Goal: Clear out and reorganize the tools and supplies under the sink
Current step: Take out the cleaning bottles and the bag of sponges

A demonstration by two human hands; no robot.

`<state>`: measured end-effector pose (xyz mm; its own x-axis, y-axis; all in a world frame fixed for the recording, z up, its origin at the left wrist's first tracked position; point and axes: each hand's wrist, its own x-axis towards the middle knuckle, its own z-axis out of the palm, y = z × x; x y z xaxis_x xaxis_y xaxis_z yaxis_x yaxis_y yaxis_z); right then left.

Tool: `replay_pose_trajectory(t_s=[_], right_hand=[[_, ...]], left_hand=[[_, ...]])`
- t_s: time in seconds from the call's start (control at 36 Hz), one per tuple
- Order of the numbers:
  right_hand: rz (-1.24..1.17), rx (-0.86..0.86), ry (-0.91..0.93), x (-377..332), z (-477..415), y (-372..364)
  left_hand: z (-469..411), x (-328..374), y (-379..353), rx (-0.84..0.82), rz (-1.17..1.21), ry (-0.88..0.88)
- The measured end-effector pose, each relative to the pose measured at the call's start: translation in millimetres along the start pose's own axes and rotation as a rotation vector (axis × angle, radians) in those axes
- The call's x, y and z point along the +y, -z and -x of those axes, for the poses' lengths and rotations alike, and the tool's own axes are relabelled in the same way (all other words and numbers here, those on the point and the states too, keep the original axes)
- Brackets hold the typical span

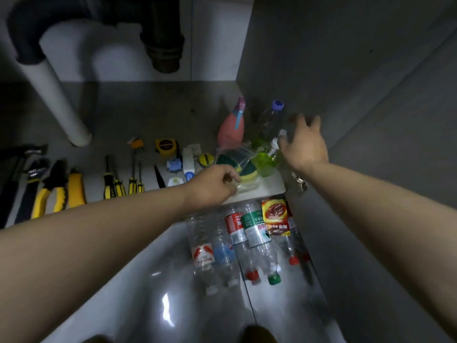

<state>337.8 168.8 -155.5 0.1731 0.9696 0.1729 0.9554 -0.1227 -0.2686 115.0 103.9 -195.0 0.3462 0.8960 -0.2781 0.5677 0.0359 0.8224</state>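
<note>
Under-sink cabinet floor [148, 115], centre right — left hand [215, 184] pinches a clear plastic bag of green-yellow sponges [237, 164], right hand [304, 142] spread open — tugging could topple the neighbouring green pump bottle [268, 159].

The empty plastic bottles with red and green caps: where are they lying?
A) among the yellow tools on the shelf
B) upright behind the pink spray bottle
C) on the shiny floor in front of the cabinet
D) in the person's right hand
C: the bottles lie on their sides on the glossy floor, just below the shelf edge.
</note>
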Motion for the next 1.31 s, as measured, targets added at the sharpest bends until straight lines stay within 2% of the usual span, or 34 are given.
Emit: replay_pose_trajectory(t_s=[0.17,0.36,0.5,0.69,0.78,0.89,1.03,1.11,1.22,1.31], right_hand=[[0.055,-0.146,-0.077,6.8,-35.1,-11.4],[0.026,-0.109,-0.051,5.5,-39.6,-14.9],[0.024,-0.024,0.017,-0.6,-33.0,4.0],[0.026,0.017,0.141,-24.6,-22.2,59.7],[-0.072,-0.032,0.113,-43.3,-12.1,82.3],[-0.221,-0.110,0.112,-67.2,-0.4,97.8],[-0.311,-0.243,0.143,-95.2,7.0,99.7],[-0.379,-0.364,0.184,-108.5,9.9,94.4],[-0.507,-0.497,0.151,-121.7,5.5,80.3],[-0.520,-0.513,0.122,-128.4,-8.7,66.0]], left_hand=[[-17.1,6.2,-5.1,0.077,0.246,0.067],[-24.3,-5.0,-1.2,0.164,0.345,0.044],[-25.7,4.0,-1.3,0.059,0.321,0.011],[-31.8,17.5,5.5,0.009,0.294,-0.026],[-30.6,22.6,7.5,0.022,0.278,-0.072],[-27.9,30.7,14.2,0.135,0.245,-0.138],[-20.4,27.8,23.9,0.137,0.314,-0.180],[-13.6,17.9,27.8,0.148,0.310,-0.181],[-9.4,3.4,37.8,0.192,0.244,-0.181],[-11.1,-8.6,44.3,0.202,0.253,-0.135]])
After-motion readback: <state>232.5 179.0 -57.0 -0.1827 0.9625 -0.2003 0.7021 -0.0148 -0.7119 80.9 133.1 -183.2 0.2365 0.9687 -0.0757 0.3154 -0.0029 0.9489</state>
